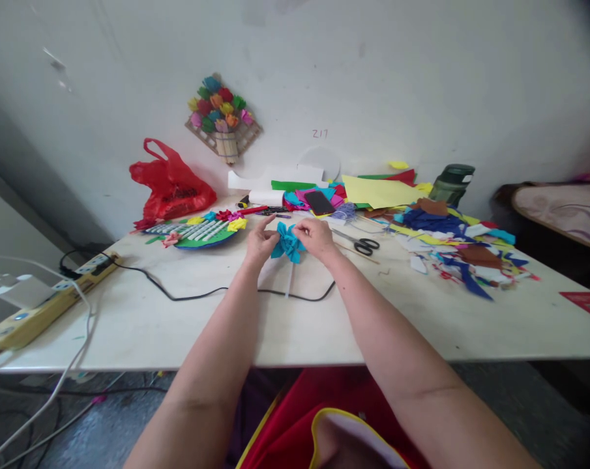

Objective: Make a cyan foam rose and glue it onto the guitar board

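Pinching blue paper flower (289, 244) over table (304, 335) with right hand (319, 240); touching its edge with left hand (261, 245) at indiscernible finger spacing; displaying paper blooms (216, 107) in wall-hung stick vase (227, 148), dark contents (181, 195) in red bag (165, 170).

Single view, worn on person's head, facing forward and down across broad white table (373, 326) toward plain pale grey wall (373, 78). Viewpoint above table's near edge; red cloth garment with yellow trim (287, 420) very close at bottom, bare forearms (211, 352) reaching away from lens. Left hand (261, 242) and right hand (317, 238) farther off, near middle. Wide coverage: yellow oblong power strip (35, 319) at left, pale patterned cloth (563, 205) at far right, grey floor (103, 423) below.
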